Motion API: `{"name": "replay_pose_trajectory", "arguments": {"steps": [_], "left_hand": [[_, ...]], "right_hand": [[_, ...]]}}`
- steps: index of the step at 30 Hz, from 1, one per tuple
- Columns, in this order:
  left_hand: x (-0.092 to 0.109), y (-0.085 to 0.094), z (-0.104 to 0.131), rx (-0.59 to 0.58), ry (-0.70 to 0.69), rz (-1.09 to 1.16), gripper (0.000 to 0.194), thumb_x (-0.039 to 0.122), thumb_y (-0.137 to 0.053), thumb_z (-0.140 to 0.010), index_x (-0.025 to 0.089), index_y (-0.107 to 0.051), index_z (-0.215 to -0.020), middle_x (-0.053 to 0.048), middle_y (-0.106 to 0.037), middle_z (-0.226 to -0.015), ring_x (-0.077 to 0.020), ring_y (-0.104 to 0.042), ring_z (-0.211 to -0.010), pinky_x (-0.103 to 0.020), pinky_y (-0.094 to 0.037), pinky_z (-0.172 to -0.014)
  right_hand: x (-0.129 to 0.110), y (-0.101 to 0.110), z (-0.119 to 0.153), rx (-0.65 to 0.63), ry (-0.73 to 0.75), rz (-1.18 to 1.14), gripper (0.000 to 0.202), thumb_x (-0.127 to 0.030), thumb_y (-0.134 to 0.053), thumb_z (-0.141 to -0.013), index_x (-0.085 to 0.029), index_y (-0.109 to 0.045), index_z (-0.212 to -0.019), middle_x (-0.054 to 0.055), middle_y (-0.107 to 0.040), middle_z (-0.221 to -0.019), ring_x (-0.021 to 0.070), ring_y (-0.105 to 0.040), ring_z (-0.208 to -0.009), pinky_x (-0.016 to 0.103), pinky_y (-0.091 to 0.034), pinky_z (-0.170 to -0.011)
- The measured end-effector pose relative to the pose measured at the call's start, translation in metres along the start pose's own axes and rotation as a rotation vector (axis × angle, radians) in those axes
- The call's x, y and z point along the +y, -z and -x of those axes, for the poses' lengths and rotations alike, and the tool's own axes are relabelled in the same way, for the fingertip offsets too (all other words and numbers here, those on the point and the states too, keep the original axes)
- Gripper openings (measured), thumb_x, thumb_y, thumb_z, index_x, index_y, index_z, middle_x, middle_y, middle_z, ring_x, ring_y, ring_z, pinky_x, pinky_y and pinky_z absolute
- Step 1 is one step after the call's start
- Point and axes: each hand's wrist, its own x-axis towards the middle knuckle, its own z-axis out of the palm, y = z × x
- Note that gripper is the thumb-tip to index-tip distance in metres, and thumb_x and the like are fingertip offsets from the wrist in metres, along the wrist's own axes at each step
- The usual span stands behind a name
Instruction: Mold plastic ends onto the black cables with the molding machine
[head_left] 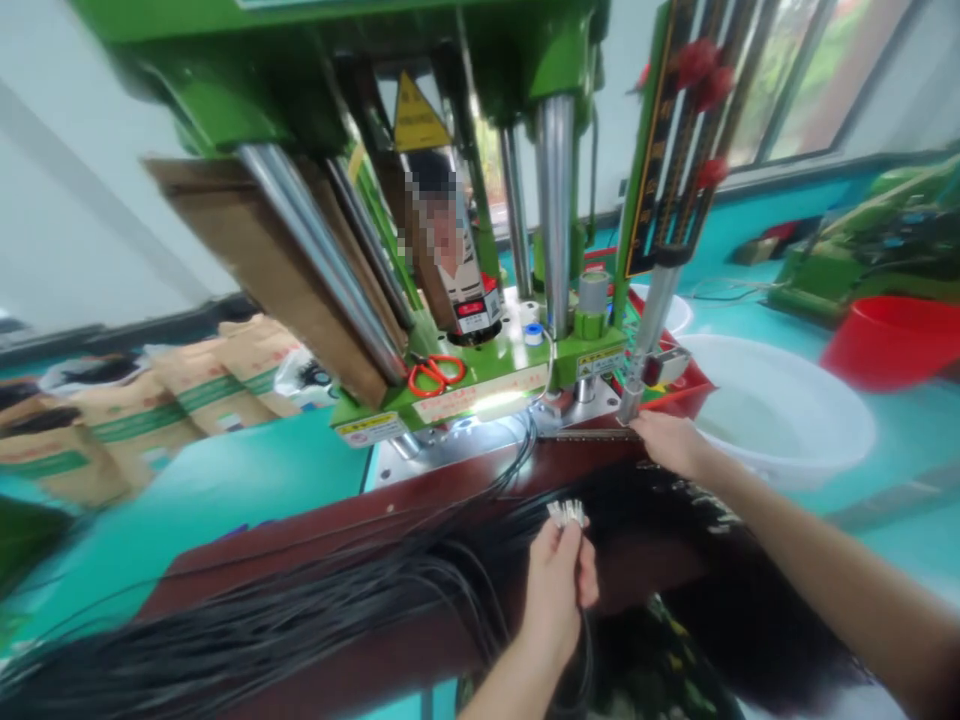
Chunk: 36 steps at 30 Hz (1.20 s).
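My left hand (556,580) is closed around a small bunch of black cables, whose pale metallic connectors (567,513) stick up above the fingers. Farther right, my right hand (666,442) reaches to the lower end of a metal rod (654,325) beside the green machine (480,385); its fingertips are close to the rod's tip, and what they hold, if anything, is hidden. Long black cables (300,610) lie across the dark red table (360,535). Several thin cables run up to the lit gap under the machine's plate.
Orange-handled scissors (436,375) and a blue-and-white roll (533,333) rest on the machine's plate. Behind my right hand are a red tray (691,395) and a white tub (787,410). A red bucket (892,342) stands farther right, paper sacks (184,385) at left.
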Motion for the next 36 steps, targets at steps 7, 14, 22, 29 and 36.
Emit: {"name": "replay_pose_trajectory", "arguments": {"steps": [7,14,22,29,36], "left_hand": [[-0.001,0.012,0.003,0.027,0.018,-0.001,0.043,0.051,-0.067,-0.06,0.018,-0.043,-0.076,0.011,-0.04,-0.042,-0.0011,-0.026,-0.029,-0.015,-0.014,-0.029],[0.004,0.008,0.006,0.003,0.082,-0.117,0.042,0.049,-0.07,-0.055,0.015,-0.048,-0.065,0.012,-0.031,-0.033,-0.0007,-0.022,-0.026,-0.015,-0.011,-0.028],[-0.001,-0.006,-0.006,-0.116,0.119,-0.183,0.039,0.047,-0.069,-0.057,0.012,-0.053,-0.065,0.01,-0.035,-0.035,-0.001,-0.025,-0.027,-0.016,-0.014,-0.028],[-0.001,-0.011,-0.009,-0.129,0.141,-0.227,0.039,0.047,-0.069,-0.057,0.013,-0.052,-0.064,0.01,-0.033,-0.035,-0.0009,-0.024,-0.028,-0.016,-0.014,-0.028],[-0.003,-0.009,-0.008,-0.124,0.162,-0.249,0.038,0.047,-0.068,-0.058,0.015,-0.049,-0.064,0.011,-0.031,-0.036,-0.0004,-0.022,-0.028,-0.015,-0.012,-0.029]], "right_hand": [[0.01,0.007,-0.004,-0.14,0.149,-0.09,0.015,-0.014,-0.048,-0.069,-0.016,-0.059,-0.079,0.008,-0.062,-0.085,0.0223,-0.058,-0.08,0.029,-0.04,-0.069],[-0.037,0.006,0.058,-0.285,-0.162,-0.771,0.008,-0.021,-0.043,-0.069,-0.02,-0.049,-0.074,-0.005,-0.043,-0.047,0.0108,-0.04,-0.039,0.022,-0.027,-0.039],[-0.091,-0.04,0.092,0.009,-0.321,-1.593,0.04,-0.049,-0.044,-0.082,-0.018,-0.05,-0.105,-0.007,-0.042,-0.05,0.0036,-0.023,-0.028,0.017,-0.011,-0.03],[-0.09,-0.039,0.093,0.019,-0.309,-1.52,0.05,-0.051,-0.043,-0.082,-0.014,-0.049,-0.116,-0.004,-0.047,-0.048,0.0046,-0.026,-0.029,0.016,-0.014,-0.029],[-0.093,-0.044,0.095,0.057,-0.234,-1.396,0.05,-0.051,-0.043,-0.083,-0.016,-0.049,-0.118,-0.004,-0.045,-0.051,0.0097,-0.037,-0.04,0.02,-0.025,-0.033]]}}
